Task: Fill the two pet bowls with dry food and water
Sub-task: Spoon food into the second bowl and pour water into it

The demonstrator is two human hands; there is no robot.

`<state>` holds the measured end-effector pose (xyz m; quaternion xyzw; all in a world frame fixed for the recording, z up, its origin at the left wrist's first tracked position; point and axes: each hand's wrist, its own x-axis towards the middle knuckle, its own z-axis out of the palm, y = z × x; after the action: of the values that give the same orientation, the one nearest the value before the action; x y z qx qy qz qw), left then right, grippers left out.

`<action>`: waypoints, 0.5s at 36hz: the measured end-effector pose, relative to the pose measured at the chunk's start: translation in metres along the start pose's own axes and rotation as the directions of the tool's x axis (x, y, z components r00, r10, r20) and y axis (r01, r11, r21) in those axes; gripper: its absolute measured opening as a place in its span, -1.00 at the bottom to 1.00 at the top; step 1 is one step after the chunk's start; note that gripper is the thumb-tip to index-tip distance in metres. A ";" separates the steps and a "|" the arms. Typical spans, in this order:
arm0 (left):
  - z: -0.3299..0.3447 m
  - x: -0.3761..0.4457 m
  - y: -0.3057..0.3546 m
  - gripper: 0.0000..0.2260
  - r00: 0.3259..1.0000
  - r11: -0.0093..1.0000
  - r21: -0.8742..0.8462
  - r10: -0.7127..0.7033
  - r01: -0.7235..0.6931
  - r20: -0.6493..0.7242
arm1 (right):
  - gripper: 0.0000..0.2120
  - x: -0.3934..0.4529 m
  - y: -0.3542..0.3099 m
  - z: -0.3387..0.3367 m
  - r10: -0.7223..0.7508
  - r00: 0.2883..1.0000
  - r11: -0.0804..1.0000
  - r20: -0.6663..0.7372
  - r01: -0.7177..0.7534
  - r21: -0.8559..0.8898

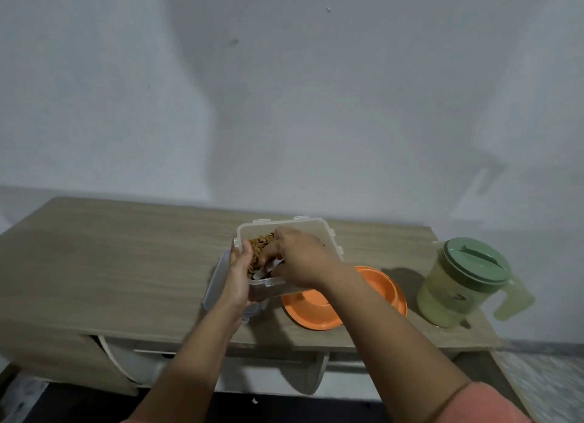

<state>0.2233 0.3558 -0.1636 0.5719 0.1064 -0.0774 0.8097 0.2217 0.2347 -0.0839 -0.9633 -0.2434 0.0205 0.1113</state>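
- The bench (pixel 126 264), a low wood-grain top against a pale wall, carries everything; both grips work near its middle, and the step in hand looks like the dry-food one, with kibble being scooped out.
- The clear food container (pixel 316 233) is open and tipped toward the person. The left hand (pixel 237 277) grips its near-left corner, fingers curled round the wall and thumb over the rim, holding it tilted.
- Its lid (pixel 218 280) seems to lie flat on the bench just under and left of that left grip, partly hidden by the wrist.
- The green lidded pitcher (pixel 458 283) stands upright well to the right of both grips, handle pointing right; it presumably holds the water and is untouched.
- The orange bowl (pixel 316 312) sits just right of and below the right grip, touching or tucked under the container's near edge. It looks empty. Only this one bowl shows; a second cannot be made out.
- The right hand (pixel 297 258) reaches into the container with fingers curled round what looks like a small clear scoop (pixel 267 269), blurred, so I cannot be sure.
- The kibble (pixel 260 249) lies heaped at the container's left side, against the right grip's fingertips.
- Next move, as I judge it: lift the loaded scoop clear of the rim and carry it a short way right to the bowl, level enough not to spill. The raised container wall and the right forearm over the bowl are the likely hindrances.
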 end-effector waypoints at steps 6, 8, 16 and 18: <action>0.005 -0.006 0.002 -0.60 0.998 0.997 -0.075 -0.010 0.014 0.055 | -0.76 0.000 0.002 0.008 0.012 0.994 1.000 -0.107 -0.013 -0.010; 0.006 -0.005 0.002 -0.60 0.999 0.997 -0.075 -0.009 0.013 0.046 | -0.80 -0.001 0.006 0.010 0.033 0.973 0.996 -0.228 -0.014 0.083; 0.002 -0.002 -0.001 -0.57 0.999 1.000 -0.018 0.010 -0.010 -0.041 | -0.79 -0.013 0.037 0.002 0.315 0.654 0.944 -0.687 -0.145 0.295; 0.000 0.000 -0.002 -0.53 0.998 1.000 0.003 0.012 -0.011 -0.057 | -0.75 -0.017 0.042 0.002 0.398 0.589 0.914 -0.704 -0.188 0.359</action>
<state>0.2233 0.3550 -0.1652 0.5754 0.1263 -0.0564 0.8061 0.2265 0.1913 -0.0957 -0.8855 -0.0055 -0.3398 0.3170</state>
